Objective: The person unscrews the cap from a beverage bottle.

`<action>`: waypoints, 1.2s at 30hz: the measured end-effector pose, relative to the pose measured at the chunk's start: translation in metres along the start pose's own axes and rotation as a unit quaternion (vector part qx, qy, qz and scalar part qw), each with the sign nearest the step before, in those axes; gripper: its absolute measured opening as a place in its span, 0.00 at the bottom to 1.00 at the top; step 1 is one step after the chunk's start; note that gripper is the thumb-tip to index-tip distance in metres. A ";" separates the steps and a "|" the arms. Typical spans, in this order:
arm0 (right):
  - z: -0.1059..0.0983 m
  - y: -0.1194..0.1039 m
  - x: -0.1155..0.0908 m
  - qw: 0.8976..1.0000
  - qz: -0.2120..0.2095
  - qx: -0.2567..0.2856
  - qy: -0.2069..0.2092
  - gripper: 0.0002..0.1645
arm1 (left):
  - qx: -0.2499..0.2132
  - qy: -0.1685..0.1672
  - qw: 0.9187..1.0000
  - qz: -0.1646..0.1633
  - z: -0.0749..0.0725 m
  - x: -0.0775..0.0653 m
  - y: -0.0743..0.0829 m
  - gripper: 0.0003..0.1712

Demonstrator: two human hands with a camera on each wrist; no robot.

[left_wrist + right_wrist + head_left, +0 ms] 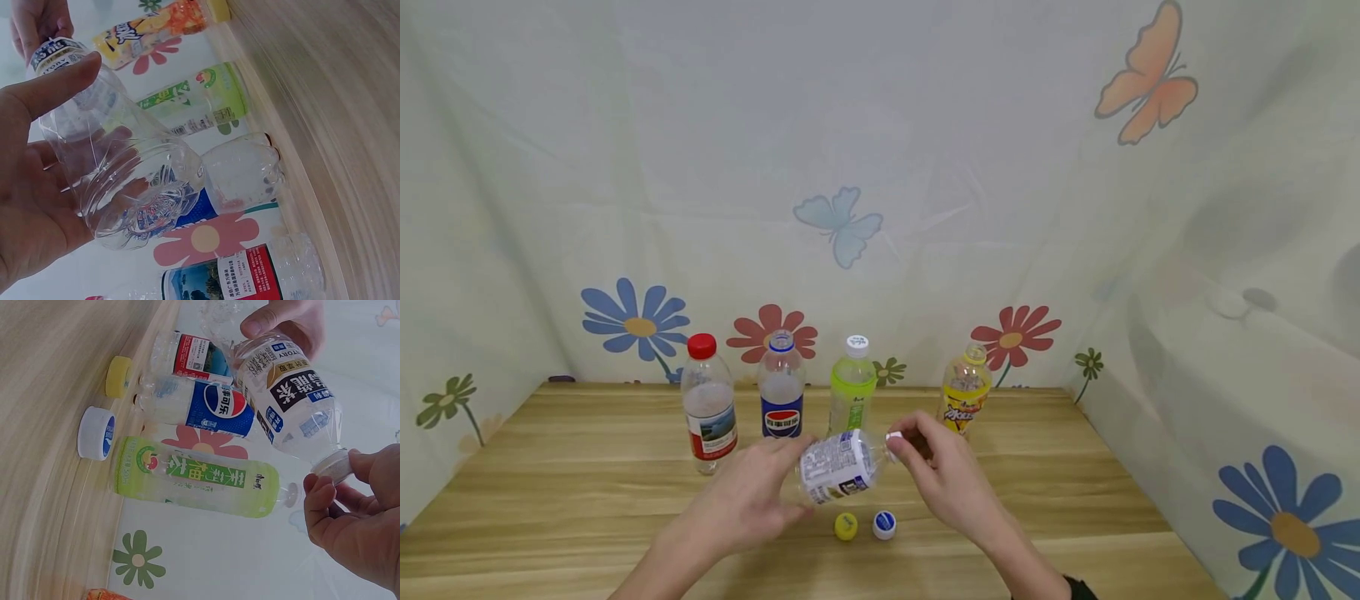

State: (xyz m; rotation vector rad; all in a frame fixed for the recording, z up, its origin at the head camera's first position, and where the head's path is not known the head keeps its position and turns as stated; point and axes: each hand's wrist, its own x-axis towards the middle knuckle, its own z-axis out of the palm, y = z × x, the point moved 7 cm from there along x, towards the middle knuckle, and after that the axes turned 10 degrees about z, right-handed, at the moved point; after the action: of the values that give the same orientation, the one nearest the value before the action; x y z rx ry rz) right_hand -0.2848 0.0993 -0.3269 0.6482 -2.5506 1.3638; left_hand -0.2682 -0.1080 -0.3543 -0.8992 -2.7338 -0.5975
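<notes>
Over the front of the table, my left hand (748, 493) grips a clear plastic bottle (837, 468) with a white, blue and gold label. The bottle lies tilted on its side, neck towards the right, and looks empty in the left wrist view. Thumb and fingers of my right hand (953, 483) pinch the white cap (332, 465) at the bottle's mouth. Just below the bottle in the head view, a yellow cap (846, 526) and a white cap with a blue top (884, 524) rest on the wooden table (550, 492).
Behind the hands stand a red-capped water bottle (711, 425), an uncapped Pepsi bottle (782, 415), a green-labelled bottle (853, 385) with a white cap, and, farther right, an uncapped yellow-labelled bottle (966, 398). A flowered curtain (925, 275) hangs along the table's back edge.
</notes>
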 end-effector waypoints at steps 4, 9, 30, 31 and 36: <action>0.000 -0.001 0.000 1.000 -0.008 0.006 -0.011 0.04 | -0.007 -0.003 1.000 -0.003 0.000 -0.001 -0.002 0.45; 0.000 -0.003 -0.001 0.999 -0.014 0.013 -0.026 0.04 | -0.014 -0.005 1.000 0.000 0.001 -0.001 -0.003 0.45; -0.001 0.003 0.001 0.992 0.048 0.106 -0.051 0.08 | -0.001 -0.006 1.000 -0.008 0.000 -0.001 -0.002 0.45; -0.001 0.002 0.001 0.992 0.044 0.108 -0.050 0.08 | -0.002 -0.005 1.000 -0.008 0.000 -0.001 -0.002 0.45; -0.002 0.000 0.000 0.992 0.027 0.115 -0.052 0.07 | -0.005 -0.003 1.000 -0.005 -0.001 -0.001 -0.002 0.45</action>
State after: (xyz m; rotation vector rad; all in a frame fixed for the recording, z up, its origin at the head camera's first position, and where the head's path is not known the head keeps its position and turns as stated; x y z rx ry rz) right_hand -0.2848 0.1012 -0.3254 0.7114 -2.5275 1.7034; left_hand -0.2686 -0.1099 -0.3546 -0.8920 -2.7453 -0.6110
